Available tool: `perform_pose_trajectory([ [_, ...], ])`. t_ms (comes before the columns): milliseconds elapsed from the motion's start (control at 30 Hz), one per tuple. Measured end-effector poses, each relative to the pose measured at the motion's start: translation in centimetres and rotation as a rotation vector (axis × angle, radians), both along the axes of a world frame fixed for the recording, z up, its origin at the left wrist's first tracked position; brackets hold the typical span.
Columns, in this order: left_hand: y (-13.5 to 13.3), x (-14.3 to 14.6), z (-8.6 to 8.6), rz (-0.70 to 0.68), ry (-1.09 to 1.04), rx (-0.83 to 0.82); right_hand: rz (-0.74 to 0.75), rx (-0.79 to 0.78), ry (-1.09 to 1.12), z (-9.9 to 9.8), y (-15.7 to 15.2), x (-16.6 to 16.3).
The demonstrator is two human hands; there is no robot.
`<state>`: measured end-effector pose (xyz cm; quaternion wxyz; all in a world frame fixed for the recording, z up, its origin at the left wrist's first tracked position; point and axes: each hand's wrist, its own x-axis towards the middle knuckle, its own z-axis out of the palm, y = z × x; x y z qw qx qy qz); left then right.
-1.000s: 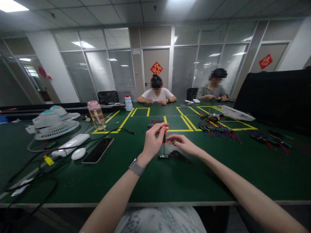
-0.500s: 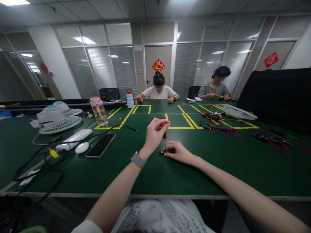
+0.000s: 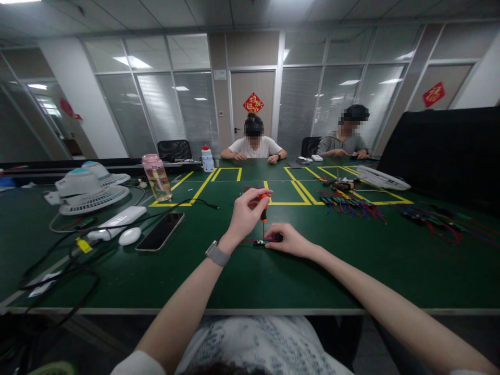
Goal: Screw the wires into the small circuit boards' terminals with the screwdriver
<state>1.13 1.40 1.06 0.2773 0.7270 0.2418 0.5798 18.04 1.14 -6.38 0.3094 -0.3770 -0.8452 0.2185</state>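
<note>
My left hand [image 3: 250,207] is closed on the orange-and-black handle of a screwdriver [image 3: 264,214], which stands upright. Its thin shaft runs down to a small circuit board [image 3: 259,242] lying on the green table [image 3: 164,289]. My right hand [image 3: 287,240] rests on the table and pinches the right end of that board, where dark wires partly show under the fingers. A red wire leads off the board's left side. Exactly where the screwdriver tip meets the board is too small to make out.
Left are a phone [image 3: 161,232], a white mouse [image 3: 129,236], a power strip [image 3: 117,223], black cables, a pink-lided bottle [image 3: 157,177] and a white fan [image 3: 94,190]. Wired boards [image 3: 351,204] lie right, near a dark screen [image 3: 441,161]. Two people sit opposite.
Both hands keep their hold on the screwdriver and the board, nearly in place. The view has shifted slightly. The person opposite has drawn a hand inward on the table.
</note>
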Motion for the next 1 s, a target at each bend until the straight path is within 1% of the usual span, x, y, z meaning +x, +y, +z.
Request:
perform_pose_trajectory([
  [133, -0.1, -0.1, -0.1, 0.123, 0.026, 0.080, -0.016, 0.012, 0.016, -0.3, 0.1, 0.0],
  [233, -0.3, -0.1, 0.0, 0.165, 0.069, 0.109, -0.025, 0.021, 0.022, -0.4, 0.1, -0.1],
  [267, -0.4, -0.1, 0.0, 0.156, 0.072, 0.112, -0.027, 0.022, 0.023, -0.4, 0.1, -0.1],
  [333, -0.4, -0.1, 0.1, 0.093, 0.046, 0.091, -0.030, 0.022, 0.026, -0.4, 0.0, -0.1],
  [433, -0.1, 0.0, 0.2, -0.048, -0.037, -0.021, -0.029, 0.016, 0.022, -0.2, -0.1, -0.1],
  [500, 0.2, -0.1, 0.3, -0.088, -0.066, -0.085, -0.028, 0.011, 0.018, -0.1, -0.1, -0.1],
  [567, 0.4, -0.2, 0.3, -0.055, -0.057, -0.087, -0.027, 0.007, 0.016, -0.1, -0.1, 0.0],
  [700, 0.5, -0.5, 0.3, 0.108, -0.038, -0.003, -0.027, 0.002, 0.010, -0.1, -0.1, 0.0],
  [767, 0.5, -0.5, 0.2, 0.127, -0.035, 0.011, -0.026, 0.000, 0.011, -0.1, -0.1, 0.1],
  [800, 0.5, -0.5, 0.2, 0.112, -0.033, 0.008, -0.024, -0.001, 0.011, -0.1, 0.0, 0.1],
  [867, 0.6, -0.4, 0.2, 0.040, -0.044, -0.026, -0.019, 0.012, 0.002, -0.1, 0.0, 0.1],
  [1000, 0.8, -0.4, 0.2, -0.138, -0.124, -0.171, 0.003, 0.082, -0.021, -0.1, 0.2, 0.2],
])
